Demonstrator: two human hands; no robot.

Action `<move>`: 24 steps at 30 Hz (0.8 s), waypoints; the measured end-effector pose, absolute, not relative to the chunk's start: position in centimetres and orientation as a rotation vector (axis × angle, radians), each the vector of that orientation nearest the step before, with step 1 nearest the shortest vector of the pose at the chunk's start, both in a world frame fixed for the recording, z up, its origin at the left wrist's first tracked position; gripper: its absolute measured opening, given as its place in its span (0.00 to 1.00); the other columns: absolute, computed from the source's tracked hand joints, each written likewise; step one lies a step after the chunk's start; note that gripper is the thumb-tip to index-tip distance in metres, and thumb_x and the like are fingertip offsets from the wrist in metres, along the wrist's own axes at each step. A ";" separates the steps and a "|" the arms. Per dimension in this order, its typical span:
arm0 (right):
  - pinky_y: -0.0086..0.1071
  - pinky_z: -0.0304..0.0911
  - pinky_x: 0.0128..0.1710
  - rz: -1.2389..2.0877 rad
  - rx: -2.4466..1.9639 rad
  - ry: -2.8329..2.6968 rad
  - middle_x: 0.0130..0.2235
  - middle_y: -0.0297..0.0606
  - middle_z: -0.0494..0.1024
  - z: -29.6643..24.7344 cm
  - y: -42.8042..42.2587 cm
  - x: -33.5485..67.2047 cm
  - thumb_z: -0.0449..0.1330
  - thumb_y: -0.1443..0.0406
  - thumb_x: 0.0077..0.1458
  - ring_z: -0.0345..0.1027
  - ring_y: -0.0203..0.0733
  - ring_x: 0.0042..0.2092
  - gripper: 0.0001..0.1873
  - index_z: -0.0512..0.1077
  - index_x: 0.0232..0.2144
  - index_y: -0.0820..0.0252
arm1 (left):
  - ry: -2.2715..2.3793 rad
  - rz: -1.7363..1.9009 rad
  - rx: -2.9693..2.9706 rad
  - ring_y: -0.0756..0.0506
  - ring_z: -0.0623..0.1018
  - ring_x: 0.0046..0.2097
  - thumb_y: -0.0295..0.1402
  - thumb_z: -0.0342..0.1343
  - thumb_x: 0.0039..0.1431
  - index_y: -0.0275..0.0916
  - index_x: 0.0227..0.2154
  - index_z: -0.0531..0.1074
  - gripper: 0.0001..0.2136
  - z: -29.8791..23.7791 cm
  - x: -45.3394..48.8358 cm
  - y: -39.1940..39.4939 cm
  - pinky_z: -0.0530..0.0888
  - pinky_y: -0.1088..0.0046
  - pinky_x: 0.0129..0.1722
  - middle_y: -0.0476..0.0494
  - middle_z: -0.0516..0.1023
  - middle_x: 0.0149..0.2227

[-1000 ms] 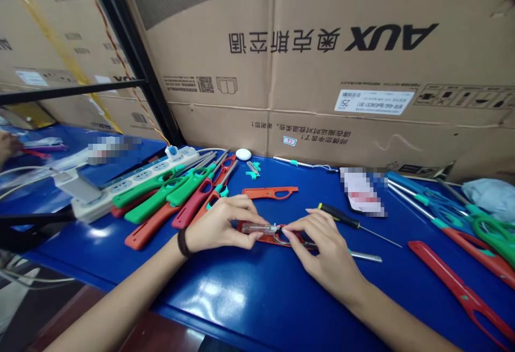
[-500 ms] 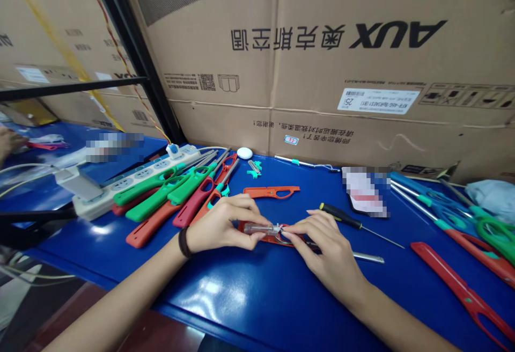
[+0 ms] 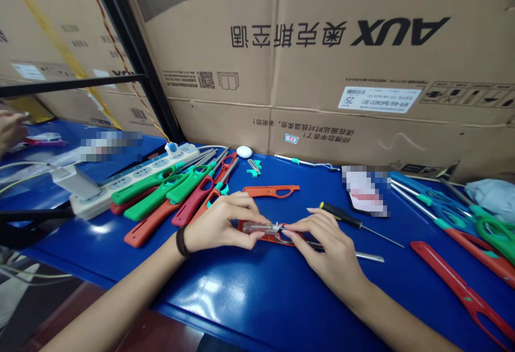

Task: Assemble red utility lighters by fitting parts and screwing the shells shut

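Note:
My left hand pinches a clear plastic lighter fuel tank between thumb and fingers. At the tank's white valve end, my right hand has its thumb and index finger closed on a small part, mostly hidden by the fingertips. Beneath the tank lies a red-orange lighter shell half, partly covered by my hands. A metal lighter tube sticks out to the right from under my right hand. Beyond my hands rests another orange shell half.
A screwdriver lies behind my right hand. Several lighters are piled left beside a power strip. On the right are a phone, a red lighter shell and more lighters. A large carton stands behind; another person's hand is far left.
My hands keep nearly the same pose around the tank, with the right fingertips shifted only slightly. The other person's hand at far left has come further into view.

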State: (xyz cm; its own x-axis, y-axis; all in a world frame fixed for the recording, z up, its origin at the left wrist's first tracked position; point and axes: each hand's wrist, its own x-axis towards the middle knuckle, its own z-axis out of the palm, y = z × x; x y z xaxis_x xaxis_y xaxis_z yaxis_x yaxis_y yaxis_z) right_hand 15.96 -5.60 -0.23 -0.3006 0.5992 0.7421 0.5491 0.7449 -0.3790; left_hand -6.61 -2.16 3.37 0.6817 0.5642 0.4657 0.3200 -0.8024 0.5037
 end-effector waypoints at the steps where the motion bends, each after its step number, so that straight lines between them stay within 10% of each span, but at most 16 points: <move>1: 0.43 0.64 0.49 0.069 -0.871 -1.978 0.30 0.32 0.79 -0.2 -5.6 16.0 0.62 0.70 0.54 0.72 0.36 0.31 0.04 0.72 0.32 0.56 | 0.693 0.881 2.515 0.48 0.73 0.31 0.28 0.59 0.53 0.37 0.37 0.79 0.09 3.4 -6.6 -2.2 0.71 0.70 0.35 0.43 0.78 0.29; 24: 0.42 0.62 0.49 0.093 -0.860 -1.975 0.29 0.31 0.79 -0.3 -5.6 16.0 0.61 0.71 0.54 0.71 0.36 0.30 0.04 0.72 0.32 0.57 | 0.682 0.858 2.534 0.48 0.73 0.32 0.28 0.59 0.54 0.37 0.38 0.78 0.09 3.3 -6.8 -1.9 0.69 0.71 0.37 0.44 0.77 0.30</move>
